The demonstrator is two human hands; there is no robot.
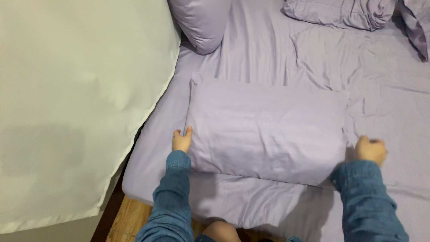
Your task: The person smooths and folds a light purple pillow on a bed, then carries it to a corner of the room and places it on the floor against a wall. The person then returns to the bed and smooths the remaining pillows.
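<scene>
A lilac pillow (264,127) lies flat on the lilac bed sheet (277,54), near the bed's front edge. My left hand (181,141) pinches the pillow's left edge, thumb and fingers closed on the fabric. At the pillow's right end my right hand (371,149) is curled closed; whether it holds the corner fabric is hard to tell. Both arms wear blue denim sleeves.
A pale curtain or sheet (76,98) hangs along the left of the bed. A second lilac pillow (201,22) leans at the back left, and a bunched lilac cover (340,13) lies at the back right. Wooden floor (127,219) shows below the bed edge.
</scene>
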